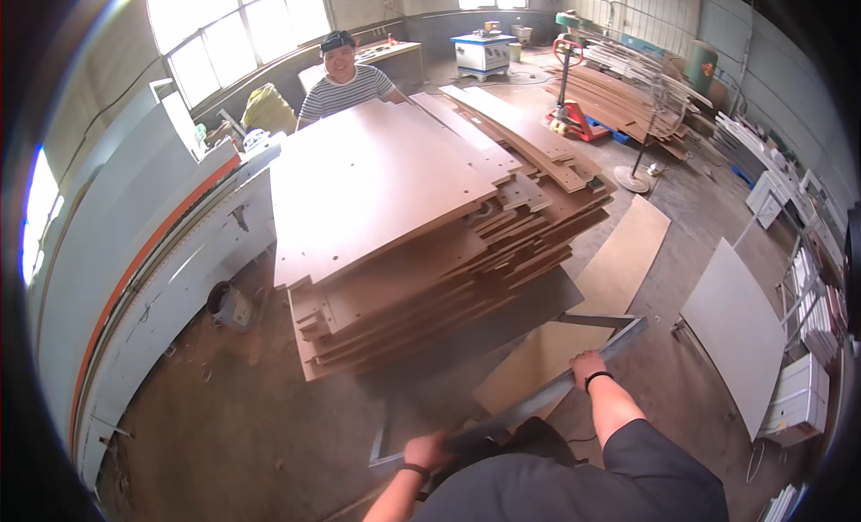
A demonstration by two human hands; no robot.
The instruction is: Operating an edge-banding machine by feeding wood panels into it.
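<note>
Daylight, strong, from overexposed windows (247,39) behind and left of the board stack (386,177); whitish glare over the stack's top; floor (224,414) at its near left, dim; long grey machine (193,253) to its left, bowed by fisheye; outer rim, black, with bluish fringing.

I can make out no lettering or number from where I stand; the white box (801,392) may bear small print.

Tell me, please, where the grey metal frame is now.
In the head view, the grey metal frame is low and slightly right of centre, on the wearer's side of the stacked boards, gripped by the left hand and right hand.
</note>
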